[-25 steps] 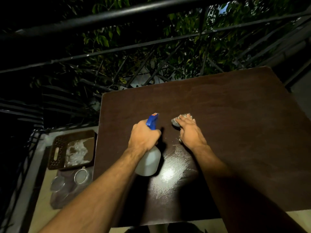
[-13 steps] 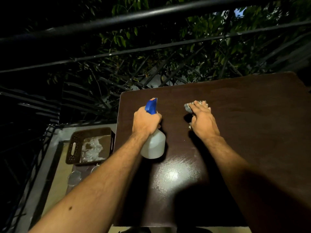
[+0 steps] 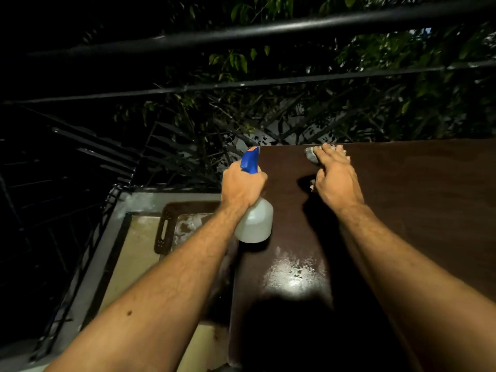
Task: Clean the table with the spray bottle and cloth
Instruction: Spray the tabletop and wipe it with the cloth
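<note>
The dark brown table (image 3: 416,210) fills the right half of the view. My left hand (image 3: 243,187) grips the neck of a white spray bottle (image 3: 255,221) with a blue trigger head, held above the table's left edge. My right hand (image 3: 335,179) presses a crumpled grey cloth (image 3: 311,154) flat against the tabletop at its far edge; most of the cloth is hidden under my fingers. A wet, shiny patch (image 3: 292,272) glistens on the table nearer to me, between my forearms.
A brown perforated tray (image 3: 171,224) holding something whitish lies on the floor left of the table. Black metal railing bars (image 3: 268,33) run across the top, with leafy branches behind. More railing stands along the left side of the ledge.
My right hand has pushed the cloth away from me to the table's far edge. The left hand with the bottle has moved forward and left, toward the table's left edge.
</note>
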### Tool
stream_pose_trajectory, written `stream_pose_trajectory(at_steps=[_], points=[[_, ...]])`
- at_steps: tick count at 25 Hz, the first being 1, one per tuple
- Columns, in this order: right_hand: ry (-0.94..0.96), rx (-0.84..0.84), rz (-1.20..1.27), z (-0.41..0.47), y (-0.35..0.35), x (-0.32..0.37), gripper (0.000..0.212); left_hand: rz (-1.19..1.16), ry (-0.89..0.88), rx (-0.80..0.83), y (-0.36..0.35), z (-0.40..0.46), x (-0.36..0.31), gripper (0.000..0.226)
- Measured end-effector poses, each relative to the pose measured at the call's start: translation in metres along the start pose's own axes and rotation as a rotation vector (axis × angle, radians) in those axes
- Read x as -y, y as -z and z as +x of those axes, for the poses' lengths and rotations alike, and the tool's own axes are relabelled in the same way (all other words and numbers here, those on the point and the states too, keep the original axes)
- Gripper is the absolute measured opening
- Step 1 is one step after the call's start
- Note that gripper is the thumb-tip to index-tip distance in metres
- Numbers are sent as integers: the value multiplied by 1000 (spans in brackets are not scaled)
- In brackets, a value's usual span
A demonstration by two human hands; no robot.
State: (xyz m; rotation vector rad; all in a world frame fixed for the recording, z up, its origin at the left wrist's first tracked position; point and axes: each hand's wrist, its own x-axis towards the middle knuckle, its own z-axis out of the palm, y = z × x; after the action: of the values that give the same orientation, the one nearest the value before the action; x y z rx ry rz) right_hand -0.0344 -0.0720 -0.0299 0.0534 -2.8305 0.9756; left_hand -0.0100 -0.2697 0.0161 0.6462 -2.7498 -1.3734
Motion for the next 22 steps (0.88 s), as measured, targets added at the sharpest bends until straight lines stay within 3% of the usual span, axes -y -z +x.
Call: stream_pose_trajectory(at_steps=[11, 22], points=[[48, 73, 14, 17, -103, 123, 61, -27, 63, -101, 106, 75, 93, 8], [-16, 165, 28, 0, -215, 186, 60, -99, 128, -100, 154, 114, 190, 10]])
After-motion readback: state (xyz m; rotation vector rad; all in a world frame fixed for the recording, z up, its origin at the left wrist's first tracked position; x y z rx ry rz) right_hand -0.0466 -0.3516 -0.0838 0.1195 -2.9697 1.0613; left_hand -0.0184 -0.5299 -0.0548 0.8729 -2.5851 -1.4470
